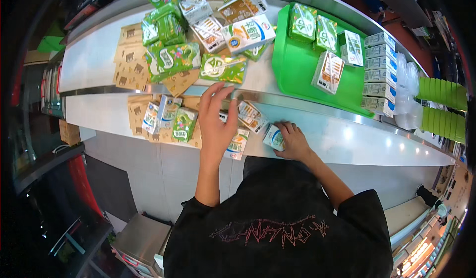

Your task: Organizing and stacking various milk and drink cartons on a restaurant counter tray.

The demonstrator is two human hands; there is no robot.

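On the lower ledge, my right hand [294, 141] grips a small white and blue milk carton [274, 138] by its right side. My left hand [218, 120] hovers over the same ledge with fingers apart and nothing visible in it. Its fingertips come close to a green drink carton [223, 69] lying flat on the upper counter. Between my hands rest a brown and white carton [253, 116] and a white carton [237, 144], the latter partly hidden by my left hand. Left of that hand, a green carton [185, 124] and two white ones sit on brown printed paper bags [137, 120].
Green and white cartons are heaped on more paper bags [130, 56] on the upper counter. A green tray [293, 73] there holds several cartons. Beyond it come a stack of white cartons [379, 69], clear plastic containers [405, 103] and nested green cups [442, 120]. A metal strip [297, 101] divides the levels.
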